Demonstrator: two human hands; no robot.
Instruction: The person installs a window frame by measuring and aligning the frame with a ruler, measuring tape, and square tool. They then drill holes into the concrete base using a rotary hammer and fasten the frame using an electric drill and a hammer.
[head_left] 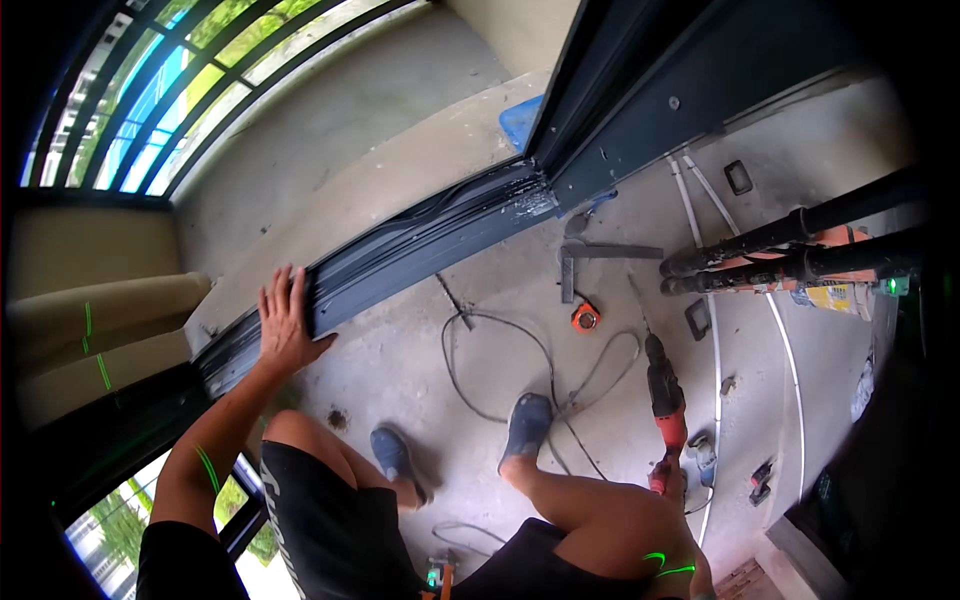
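My left hand [286,325] lies with fingers spread on the dark metal door track [400,255], its palm near the inner edge. On the right, beyond my knee, a red and black hammer drill [665,395] with a long bit points away from me. My right hand [678,488] is closed at the drill's rear handle; the knee and the drill hide most of its fingers. A black power cable [552,370] loops over the concrete floor between my feet and the track.
An orange tape measure [586,318] and a metal square [610,252] lie near the track. Black pipes [800,230] jut in from the right, above white conduits [716,400]. Green laser lines cross my arm and knee. A small laser device [440,575] sits below me.
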